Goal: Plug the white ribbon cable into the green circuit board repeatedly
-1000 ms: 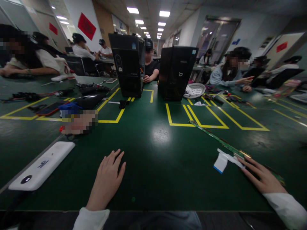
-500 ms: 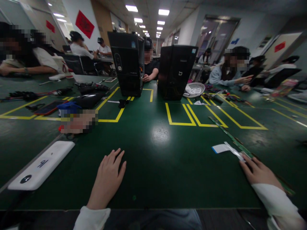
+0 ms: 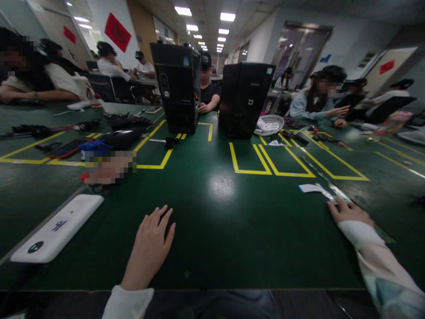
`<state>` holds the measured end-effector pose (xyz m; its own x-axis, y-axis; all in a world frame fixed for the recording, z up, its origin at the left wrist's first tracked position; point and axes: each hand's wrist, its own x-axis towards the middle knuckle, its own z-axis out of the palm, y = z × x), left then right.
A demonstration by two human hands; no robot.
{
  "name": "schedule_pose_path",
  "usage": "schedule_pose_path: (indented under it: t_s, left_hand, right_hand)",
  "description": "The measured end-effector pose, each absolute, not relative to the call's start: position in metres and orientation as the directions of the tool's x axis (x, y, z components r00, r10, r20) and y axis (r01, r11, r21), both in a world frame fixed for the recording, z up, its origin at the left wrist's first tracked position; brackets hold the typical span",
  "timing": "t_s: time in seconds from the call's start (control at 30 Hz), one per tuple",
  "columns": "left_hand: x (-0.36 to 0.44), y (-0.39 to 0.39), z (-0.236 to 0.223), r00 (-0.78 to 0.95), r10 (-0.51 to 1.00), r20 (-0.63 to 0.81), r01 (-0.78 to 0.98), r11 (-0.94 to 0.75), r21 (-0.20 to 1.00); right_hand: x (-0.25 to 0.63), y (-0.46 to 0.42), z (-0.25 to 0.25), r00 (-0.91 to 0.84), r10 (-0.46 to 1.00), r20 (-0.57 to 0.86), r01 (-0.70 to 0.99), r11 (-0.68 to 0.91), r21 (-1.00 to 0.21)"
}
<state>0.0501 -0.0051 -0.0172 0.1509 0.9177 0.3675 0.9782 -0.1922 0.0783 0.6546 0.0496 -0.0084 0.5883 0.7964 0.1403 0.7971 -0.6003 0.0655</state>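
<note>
My left hand lies palm down on the green table, fingers stretched out and a little apart, with nothing under them that I can see. At the right, my right hand is on a long, narrow green circuit board, thumb on its left side and bent fingers over it. The board lies slanted on the table, one end reaching beyond the fingertips and the other showing behind the hand. A white flat ribbon cable with a blue end sticks out to the left near my thumb.
Two black computer towers stand at the far side, with a person between them. A white basket is right of them. A white power bank lies at left, near a pixelated object and dark cables. Yellow tape marks the tabletop.
My right hand has moved forward, and the circuit board with its ribbon cable has slid away from me along with it. My left hand stays in place.
</note>
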Motion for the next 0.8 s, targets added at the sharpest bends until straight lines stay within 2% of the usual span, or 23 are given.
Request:
schedule_pose_path:
  t_s: [0.13,0.3,0.57,0.8]
  left_hand:
    - [0.051,-0.006,-0.016,0.153,0.922,0.356,0.978,-0.193,0.081]
    - [0.05,-0.006,-0.017,0.158,0.922,0.354,0.977,-0.197,0.077]
    - [0.051,-0.006,-0.016,0.147,0.923,0.357,0.978,-0.19,0.087]
    - [0.052,-0.007,-0.015,0.137,0.923,0.36,0.978,-0.185,0.102]
  right_hand:
    - [0.653,0.062,-0.001,0.698,0.714,0.053,0.716,-0.698,-0.032]
    - [0.652,0.068,0.0,0.736,0.676,0.046,0.676,-0.728,-0.112]
    - [0.662,0.072,-0.004,0.759,0.65,0.034,0.649,-0.752,-0.117]
    - [0.655,0.067,-0.012,0.752,0.646,0.128,0.658,-0.746,-0.104]
